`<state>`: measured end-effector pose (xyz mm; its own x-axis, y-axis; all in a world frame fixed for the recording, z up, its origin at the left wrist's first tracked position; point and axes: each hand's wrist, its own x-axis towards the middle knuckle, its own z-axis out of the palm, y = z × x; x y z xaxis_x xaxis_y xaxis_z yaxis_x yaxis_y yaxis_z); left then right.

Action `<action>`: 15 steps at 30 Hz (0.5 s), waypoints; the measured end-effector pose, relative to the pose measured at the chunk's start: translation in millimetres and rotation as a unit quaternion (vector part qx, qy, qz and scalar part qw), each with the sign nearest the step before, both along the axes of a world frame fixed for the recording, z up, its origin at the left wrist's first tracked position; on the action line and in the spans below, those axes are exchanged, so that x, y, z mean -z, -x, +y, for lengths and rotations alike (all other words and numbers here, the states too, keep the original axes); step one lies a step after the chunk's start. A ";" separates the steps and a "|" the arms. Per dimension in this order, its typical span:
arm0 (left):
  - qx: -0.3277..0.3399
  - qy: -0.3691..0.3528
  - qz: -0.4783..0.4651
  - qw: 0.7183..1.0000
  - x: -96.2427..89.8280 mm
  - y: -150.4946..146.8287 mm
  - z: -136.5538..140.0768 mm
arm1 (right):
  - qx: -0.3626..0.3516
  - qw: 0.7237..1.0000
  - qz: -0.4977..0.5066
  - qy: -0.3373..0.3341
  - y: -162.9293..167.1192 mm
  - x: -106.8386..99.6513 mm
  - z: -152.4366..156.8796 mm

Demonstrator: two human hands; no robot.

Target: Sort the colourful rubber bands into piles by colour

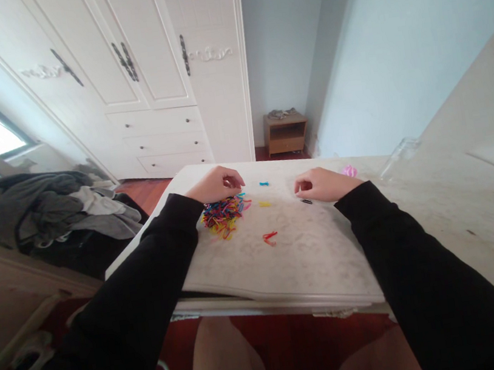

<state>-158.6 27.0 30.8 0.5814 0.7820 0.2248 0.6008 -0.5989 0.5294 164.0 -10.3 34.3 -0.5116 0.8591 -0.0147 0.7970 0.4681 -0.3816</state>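
Note:
A heap of small multicoloured rubber bands (pixel 222 216) lies on the left part of the white table (pixel 316 255). My left hand (pixel 218 184) is over the heap's far edge, its fingers curled in a pinch; whether a band is between them is too small to see. On the right, my right hand (pixel 323 184) rests low over the table with thumb and fingertips drawn together, and anything in them cannot be made out. Just below it lie black bands (pixel 306 202). Blue bands (pixel 264 184), yellow bands (pixel 264 204) and red bands (pixel 270 238) form separate little groups between the hands.
A pink item (pixel 349 171) and a clear plastic or glass container (pixel 402 157) are beyond my right wrist. Dark and grey clothes (pixel 48 207) are piled at the left. A white wardrobe (pixel 155 87) and a small wooden nightstand (pixel 286 133) stand beyond the table.

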 end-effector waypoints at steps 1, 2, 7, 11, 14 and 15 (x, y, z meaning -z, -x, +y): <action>0.002 -0.006 0.003 1.000 -1.2 -0.2 -1.0 | 0.000 1.000 0.001 -0.001 0.0 0.0 -0.1; 0.003 -0.010 0.004 1.000 -2.4 -0.5 -2.1 | 0.000 1.000 0.001 -0.003 0.1 0.1 -0.1; -0.005 -0.023 0.010 1.000 -4.5 -0.8 -4.3 | 0.000 1.000 0.002 -0.008 0.3 0.3 0.5; 0.016 -0.033 0.016 0.999 4.7 0.0 1.9 | 0.001 1.000 0.003 -0.009 0.2 0.9 0.7; 0.068 -0.045 0.010 0.997 15.0 -0.6 7.5 | 0.003 1.000 0.003 -0.008 0.6 0.8 0.2; 0.086 -0.048 0.013 0.995 17.9 -1.1 8.8 | 0.003 1.000 0.003 -0.007 0.9 0.7 -0.1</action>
